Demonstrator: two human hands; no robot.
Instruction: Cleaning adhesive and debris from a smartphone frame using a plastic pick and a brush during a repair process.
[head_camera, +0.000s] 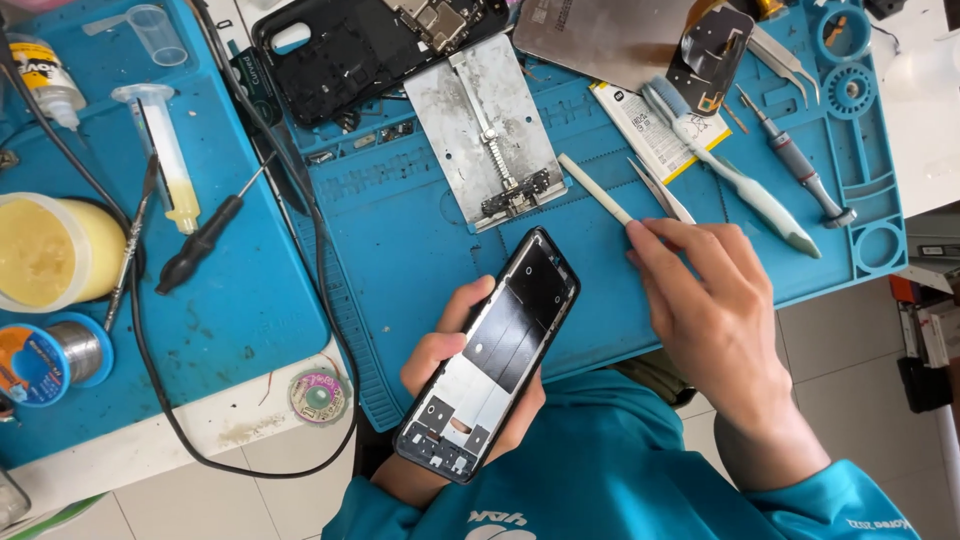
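The left hand (440, 360) was closed around an opened phone frame (492, 352), fingers wrapped at its edges, holding it tilted above the near edge of the blue work mat (400, 230). The right hand (710, 300) lay on the mat, fingers loosely extended, fingertips touching a white plastic pry stick (595, 188) beside metal tweezers (662, 192); no firm grip was evident. A metal clamp fixture (485, 130) lay just beyond.
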